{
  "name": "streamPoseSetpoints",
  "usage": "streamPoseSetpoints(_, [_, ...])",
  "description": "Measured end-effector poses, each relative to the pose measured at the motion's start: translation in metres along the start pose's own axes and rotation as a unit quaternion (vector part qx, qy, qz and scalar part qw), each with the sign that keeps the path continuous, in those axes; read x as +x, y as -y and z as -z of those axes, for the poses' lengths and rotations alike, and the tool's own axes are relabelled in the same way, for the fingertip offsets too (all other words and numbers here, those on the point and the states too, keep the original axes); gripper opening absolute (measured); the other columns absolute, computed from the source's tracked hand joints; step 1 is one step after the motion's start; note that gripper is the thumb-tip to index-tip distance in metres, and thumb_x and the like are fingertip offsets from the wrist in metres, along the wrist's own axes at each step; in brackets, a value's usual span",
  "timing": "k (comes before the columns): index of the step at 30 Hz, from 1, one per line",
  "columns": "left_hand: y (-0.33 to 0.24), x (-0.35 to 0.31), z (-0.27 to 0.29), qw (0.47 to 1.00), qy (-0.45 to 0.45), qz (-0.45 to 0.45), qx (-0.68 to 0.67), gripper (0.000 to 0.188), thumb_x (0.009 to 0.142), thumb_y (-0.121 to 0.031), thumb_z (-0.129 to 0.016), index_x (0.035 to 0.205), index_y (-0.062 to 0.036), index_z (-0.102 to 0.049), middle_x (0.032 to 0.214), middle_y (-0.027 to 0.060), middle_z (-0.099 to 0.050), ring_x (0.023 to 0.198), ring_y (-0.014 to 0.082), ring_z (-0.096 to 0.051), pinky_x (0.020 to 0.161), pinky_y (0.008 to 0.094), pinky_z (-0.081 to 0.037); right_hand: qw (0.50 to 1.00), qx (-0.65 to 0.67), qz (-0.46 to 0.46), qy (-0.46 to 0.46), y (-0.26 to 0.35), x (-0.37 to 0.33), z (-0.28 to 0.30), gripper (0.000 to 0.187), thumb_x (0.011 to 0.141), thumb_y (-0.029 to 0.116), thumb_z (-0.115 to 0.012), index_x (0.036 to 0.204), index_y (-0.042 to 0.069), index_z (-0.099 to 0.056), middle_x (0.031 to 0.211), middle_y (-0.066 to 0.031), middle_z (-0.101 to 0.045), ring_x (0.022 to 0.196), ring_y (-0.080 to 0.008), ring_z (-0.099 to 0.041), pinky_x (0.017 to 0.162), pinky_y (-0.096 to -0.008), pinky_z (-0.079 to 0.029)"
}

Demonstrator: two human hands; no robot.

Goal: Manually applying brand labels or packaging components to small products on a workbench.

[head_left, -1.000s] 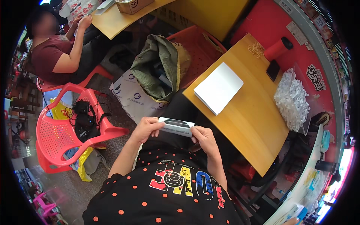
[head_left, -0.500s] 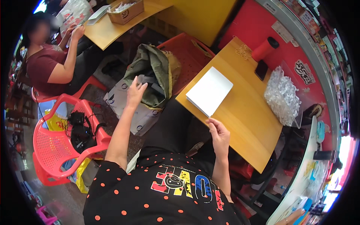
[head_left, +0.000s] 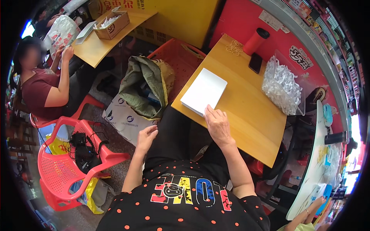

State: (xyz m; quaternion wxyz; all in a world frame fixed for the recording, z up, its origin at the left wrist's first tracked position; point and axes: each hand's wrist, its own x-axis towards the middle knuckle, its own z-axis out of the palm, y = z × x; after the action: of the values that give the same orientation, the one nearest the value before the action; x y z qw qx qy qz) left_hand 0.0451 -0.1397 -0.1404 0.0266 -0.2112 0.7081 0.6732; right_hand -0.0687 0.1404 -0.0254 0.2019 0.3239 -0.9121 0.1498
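Covering near corner of white stack (head_left: 204,89) — right hand (head_left: 219,127).

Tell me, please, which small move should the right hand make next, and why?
Probably the right hand should pinch and lift one sheet from the white paper stack: its fingers are at the stack's near edge, and the left hand looks empty, so it could help take the sheet.

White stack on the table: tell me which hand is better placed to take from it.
Probably the right hand: its fingertips are at the near edge of the white stack. The left hand is off the table, nearer the green sack.
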Motion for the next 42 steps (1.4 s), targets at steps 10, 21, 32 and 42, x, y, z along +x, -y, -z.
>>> streamPoseSetpoints(10, [-0.061,-0.017,-0.039,0.993,0.093,-0.037,-0.064,0.028,0.09,-0.011,-0.06,0.114,0.0042,-0.061,0.104,0.0125,-0.067,0.09,0.0159,-0.066,0.076,0.0255,-0.052,0.996,0.001,0.05,-0.07,-0.008,-0.001,-0.015,0.006,0.077,0.007,-0.064,0.081,0.004,-0.06,0.093,-0.0075,-0.065,0.078,-0.0196,-0.061,0.067,-0.0316,-0.045])
streamPoseSetpoints(21, [-0.112,0.002,-0.07,0.876,0.264,0.169,-0.366,0.068,0.095,-0.055,-0.037,0.114,0.0072,-0.057,0.1,0.0208,-0.067,0.083,0.0287,-0.069,0.073,0.0353,-0.057,0.982,0.071,0.003,-0.174,0.022,-0.034,0.042,0.019,0.076,0.002,-0.065,0.094,-0.002,-0.066,0.103,-0.0152,-0.065,0.077,-0.0244,-0.065,0.067,-0.0326,-0.052])
streamPoseSetpoints(32, [-0.146,0.008,-0.069,0.884,0.334,0.093,-0.313,0.05,0.086,0.001,-0.057,0.133,0.0025,-0.042,0.113,0.0142,-0.061,0.095,0.0201,-0.064,0.082,0.0315,-0.053,0.886,0.417,-0.203,-0.003,0.068,-0.059,0.113,0.011,0.076,0.0,-0.071,0.087,0.0,-0.068,0.082,-0.0086,-0.068,0.07,-0.0157,-0.064,0.061,-0.0248,-0.049])
streamPoseSetpoints(42, [-0.159,-0.05,-0.074,0.872,0.266,-0.405,0.074,0.035,0.066,0.014,-0.059,0.098,0.0026,-0.068,0.115,0.0198,-0.063,0.109,0.0296,-0.062,0.093,0.0339,-0.049,0.659,0.673,-0.333,-0.042,0.006,-0.053,0.083,0.009,0.082,0.01,-0.07,0.083,0.001,-0.069,0.107,-0.0055,-0.056,0.097,-0.0109,-0.053,0.082,-0.0258,-0.041])
